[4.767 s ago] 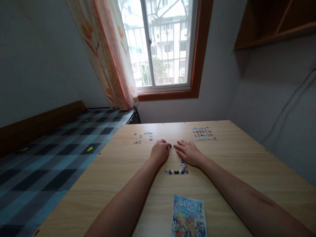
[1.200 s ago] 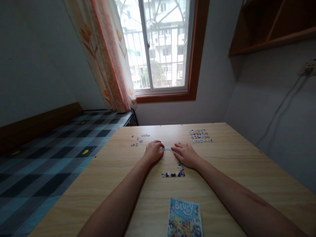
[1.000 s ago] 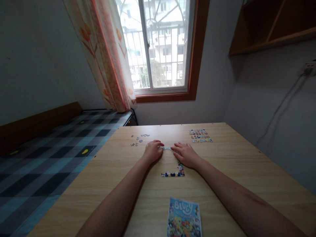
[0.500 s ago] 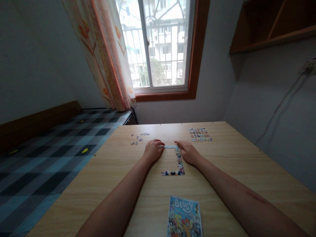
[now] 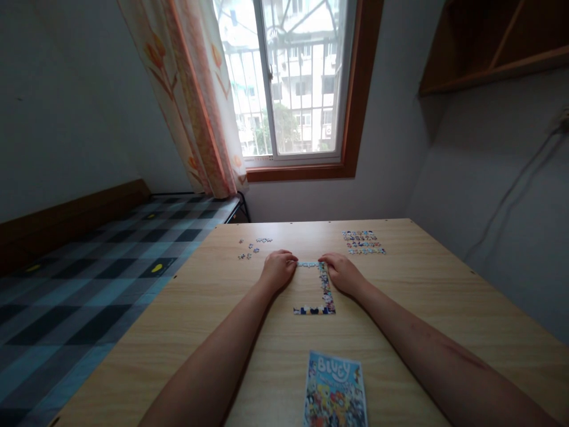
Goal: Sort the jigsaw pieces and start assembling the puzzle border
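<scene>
A partly joined jigsaw puzzle lies flat on the table, forming a top strip, a right side and a bottom strip with the left side open. My left hand rests at the left end of the top strip, fingers curled and pressed together on it. At the top right corner, my right hand has its bent fingertips on the strip's other end. The fingers partly cover both ends. Nearer to me lies a picture sheet or box with "Bluey" printed on it.
Several loose puzzle pieces are scattered at the far left of the wooden table. Rows of puzzle pieces lie at the far right. A bed with a checked cover adjoins the left side. Beyond are a window and curtain.
My right hand's index finger, stretched out past the corner before, has drawn in and bent onto the strip. My left hand stays at the left end. The view has shifted slightly.
</scene>
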The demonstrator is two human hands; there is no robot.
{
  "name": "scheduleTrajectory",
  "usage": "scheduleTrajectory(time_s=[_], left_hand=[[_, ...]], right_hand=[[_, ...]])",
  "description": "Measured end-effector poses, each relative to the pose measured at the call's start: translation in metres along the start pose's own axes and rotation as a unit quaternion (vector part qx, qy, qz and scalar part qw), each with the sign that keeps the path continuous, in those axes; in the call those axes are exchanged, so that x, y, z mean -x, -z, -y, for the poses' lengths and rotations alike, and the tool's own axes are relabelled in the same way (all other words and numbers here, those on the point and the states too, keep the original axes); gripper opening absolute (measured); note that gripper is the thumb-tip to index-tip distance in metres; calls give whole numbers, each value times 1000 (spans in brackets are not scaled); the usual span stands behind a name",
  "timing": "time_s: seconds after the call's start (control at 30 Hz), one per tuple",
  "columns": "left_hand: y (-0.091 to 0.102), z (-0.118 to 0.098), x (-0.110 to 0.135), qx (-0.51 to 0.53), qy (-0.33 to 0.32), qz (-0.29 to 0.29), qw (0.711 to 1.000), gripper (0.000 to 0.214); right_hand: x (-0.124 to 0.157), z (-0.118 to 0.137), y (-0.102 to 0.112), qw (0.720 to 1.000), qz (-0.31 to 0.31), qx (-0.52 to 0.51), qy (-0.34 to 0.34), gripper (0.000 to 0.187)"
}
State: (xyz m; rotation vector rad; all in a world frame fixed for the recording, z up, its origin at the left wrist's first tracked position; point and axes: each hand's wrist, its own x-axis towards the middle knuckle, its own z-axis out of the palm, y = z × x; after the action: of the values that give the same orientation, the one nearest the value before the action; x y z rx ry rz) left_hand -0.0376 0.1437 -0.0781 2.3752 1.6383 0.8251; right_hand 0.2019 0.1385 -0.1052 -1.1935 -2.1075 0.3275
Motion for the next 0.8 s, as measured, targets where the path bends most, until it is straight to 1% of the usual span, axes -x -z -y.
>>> scheduleTrajectory(time_s=[0.23,0.4,0.63,0.8], left_hand=[[-1,0,1,-16,-6,2,1000,22],[-3,-3,0,-26,-14,16,999,19],[-5,-1,-3,-24,-11,13,1000,32],[-3,-3,0,-26,-33,22,999,36]], right_hand=[[0,-4,-1,1000,7,11,6,32],[1,-4,2,1000,8,18,14,27],[0,-6,4,1000,19,18,15,26],[2,-3,3,1000,14,18,20,27]])
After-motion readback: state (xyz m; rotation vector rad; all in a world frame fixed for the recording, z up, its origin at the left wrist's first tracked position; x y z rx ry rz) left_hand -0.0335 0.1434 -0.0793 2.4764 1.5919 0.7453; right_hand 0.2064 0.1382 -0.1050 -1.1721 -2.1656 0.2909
